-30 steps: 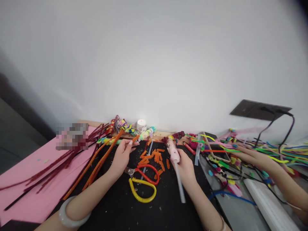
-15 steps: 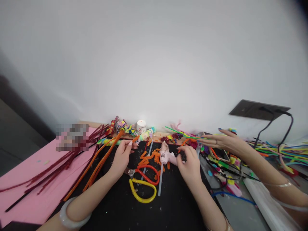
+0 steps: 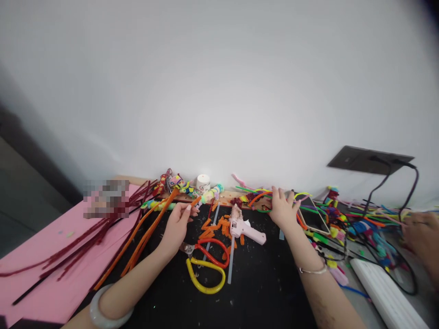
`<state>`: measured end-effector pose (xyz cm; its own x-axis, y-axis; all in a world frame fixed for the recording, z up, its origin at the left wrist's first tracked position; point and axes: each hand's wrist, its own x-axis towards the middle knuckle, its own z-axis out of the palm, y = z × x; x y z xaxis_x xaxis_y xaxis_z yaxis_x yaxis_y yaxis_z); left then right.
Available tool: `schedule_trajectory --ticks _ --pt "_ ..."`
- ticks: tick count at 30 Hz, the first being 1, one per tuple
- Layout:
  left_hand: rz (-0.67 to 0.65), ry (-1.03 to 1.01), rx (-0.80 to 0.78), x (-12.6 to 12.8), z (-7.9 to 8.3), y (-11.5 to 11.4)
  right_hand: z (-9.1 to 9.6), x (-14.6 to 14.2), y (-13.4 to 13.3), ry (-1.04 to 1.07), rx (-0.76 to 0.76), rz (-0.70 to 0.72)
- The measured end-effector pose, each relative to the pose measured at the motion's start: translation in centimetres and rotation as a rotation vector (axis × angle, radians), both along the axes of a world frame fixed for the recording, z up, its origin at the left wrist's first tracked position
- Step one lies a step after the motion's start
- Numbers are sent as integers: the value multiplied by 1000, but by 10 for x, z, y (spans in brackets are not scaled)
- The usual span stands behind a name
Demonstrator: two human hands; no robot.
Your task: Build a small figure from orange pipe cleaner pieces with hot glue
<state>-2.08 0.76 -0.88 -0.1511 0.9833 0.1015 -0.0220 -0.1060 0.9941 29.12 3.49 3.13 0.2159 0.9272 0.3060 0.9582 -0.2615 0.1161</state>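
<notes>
While one pair of scissors and one glue gun lie on a black tabletop, work goes on just beyond.
Left hand holds one orange strip in a tight pinch; right hand spreads wide over bright pipe cleaners, contact unclear; one white cup stands farther back.

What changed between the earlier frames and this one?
The right hand has let go of the glue gun, now lying on the black surface, and moved right and forward to the coloured stems. The co-worker's hand, which had reached in leftward, has drawn back to the far right. The left hand still pinches the orange strip; the scissors stayed put.
</notes>
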Motion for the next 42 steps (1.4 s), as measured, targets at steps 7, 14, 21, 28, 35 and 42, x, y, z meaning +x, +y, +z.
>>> schedule_trajectory --ticks 7,14,21,28,35,42 --pt "10 -24 -16 0 0 1 2 3 14 -80 -164 101" --pt "-1 -27 -14 0 1 0 24 16 18 -18 -179 180" --pt "-3 -33 -28 0 2 0 38 28 18 63 -74 188" --pt "-8 -59 -26 1 1 0 52 24 6 200 117 302" --pt "-5 -55 -23 2 3 -1 44 27 -6 -35 -230 260" --pt "-7 -64 -29 2 1 0 23 32 -5 -17 -130 120"
